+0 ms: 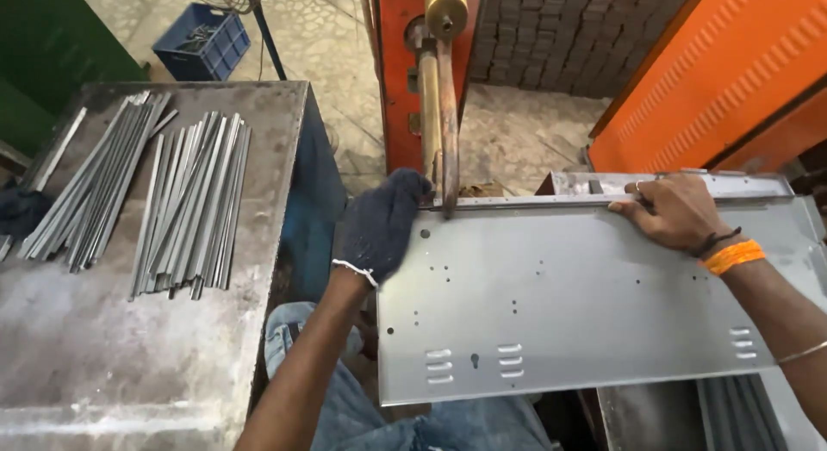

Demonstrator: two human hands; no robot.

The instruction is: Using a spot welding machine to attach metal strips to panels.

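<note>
A grey sheet-metal panel [568, 296] with small holes and louvre slots lies across my lap, its far edge under the copper arms of an orange spot-welding machine [439, 106]. My left hand [379, 227], in a dark knitted glove, grips the panel's far left corner right beside the welder's tip. My bare right hand [676, 211], with an orange wristband, presses on the panel's far edge at the right, holding a thin metal strip [551, 199] along that edge.
A worn metal table [129, 348] at the left carries two heaps of thin metal strips [185, 205]. A blue crate [205, 42] stands on the floor behind it. An orange cabinet [732, 72] fills the upper right. More grey panels [741, 412] lie at the lower right.
</note>
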